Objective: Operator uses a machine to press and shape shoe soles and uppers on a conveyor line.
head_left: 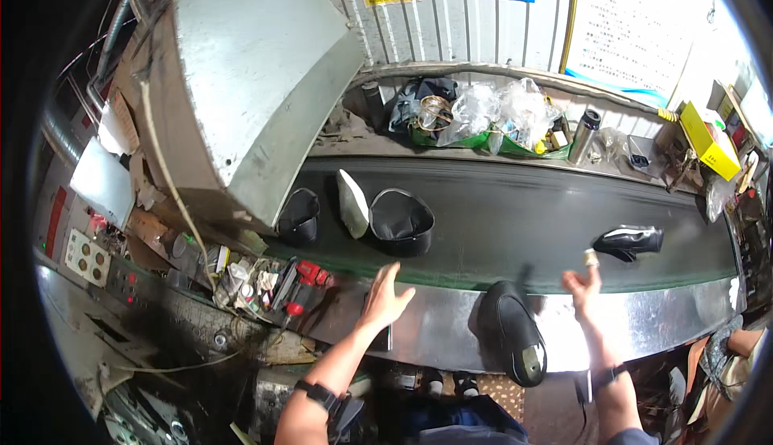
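Observation:
My left hand (390, 300) hovers at the belt's near edge, fingers apart, holding nothing. My right hand (583, 290) is also open, with something pale wrapped round one fingertip. Between the hands a black shoe (503, 320) lies on the metal ledge (439, 324), partly over its front edge. Beyond my left hand a black boot (402, 223) stands on the dark conveyor belt (499, 211), its wide opening upward. Beside it are a pale sole-shaped piece (352, 205) and another black boot (299, 218). Past my right hand, a shiny black shoe (628, 241) lies on the belt.
A large metal hood (250, 66) covers the belt's left end. At the left, a red power tool (310, 274) lies among clutter. Behind the belt, a shelf holds plastic bags (475, 115) and a steel flask (585, 135). A yellow box (708, 140) is at the far right.

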A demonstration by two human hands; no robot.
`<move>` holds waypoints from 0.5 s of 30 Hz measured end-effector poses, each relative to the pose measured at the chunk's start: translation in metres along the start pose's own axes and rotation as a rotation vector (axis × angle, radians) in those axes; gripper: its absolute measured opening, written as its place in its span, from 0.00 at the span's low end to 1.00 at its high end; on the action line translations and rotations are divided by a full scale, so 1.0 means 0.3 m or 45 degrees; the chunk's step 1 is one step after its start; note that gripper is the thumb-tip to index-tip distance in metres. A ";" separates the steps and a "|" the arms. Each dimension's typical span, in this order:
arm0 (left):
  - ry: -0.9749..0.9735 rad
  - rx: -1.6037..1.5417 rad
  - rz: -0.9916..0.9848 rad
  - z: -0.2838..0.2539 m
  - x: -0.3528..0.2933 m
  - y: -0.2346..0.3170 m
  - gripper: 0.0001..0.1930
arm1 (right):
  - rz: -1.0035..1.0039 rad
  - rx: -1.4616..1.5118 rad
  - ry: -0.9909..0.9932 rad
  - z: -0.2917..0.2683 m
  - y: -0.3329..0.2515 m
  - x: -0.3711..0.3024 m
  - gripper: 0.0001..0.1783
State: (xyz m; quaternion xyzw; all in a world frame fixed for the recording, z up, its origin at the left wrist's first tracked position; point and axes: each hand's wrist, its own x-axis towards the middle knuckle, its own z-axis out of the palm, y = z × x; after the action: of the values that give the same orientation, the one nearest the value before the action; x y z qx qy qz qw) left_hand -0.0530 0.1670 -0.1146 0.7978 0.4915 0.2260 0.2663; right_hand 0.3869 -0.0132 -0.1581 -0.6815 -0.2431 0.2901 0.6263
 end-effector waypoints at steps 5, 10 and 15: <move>-0.215 0.538 0.017 0.117 0.429 -0.085 0.44 | 0.474 0.332 -0.517 0.283 -0.182 -0.280 0.57; -0.658 -0.546 0.357 0.133 0.580 0.202 0.25 | 0.907 0.709 -0.207 0.421 -0.201 -0.279 0.56; 0.365 0.337 -0.535 0.190 0.732 -0.155 0.53 | 0.822 0.910 -0.104 0.483 -0.192 -0.275 0.50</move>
State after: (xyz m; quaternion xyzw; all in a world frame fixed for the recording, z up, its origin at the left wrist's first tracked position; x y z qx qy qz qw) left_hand 0.0426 0.3715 -0.1660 0.6662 0.7039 0.2103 0.1286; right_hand 0.2286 0.0384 -0.1000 -0.4522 0.0714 0.5616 0.6892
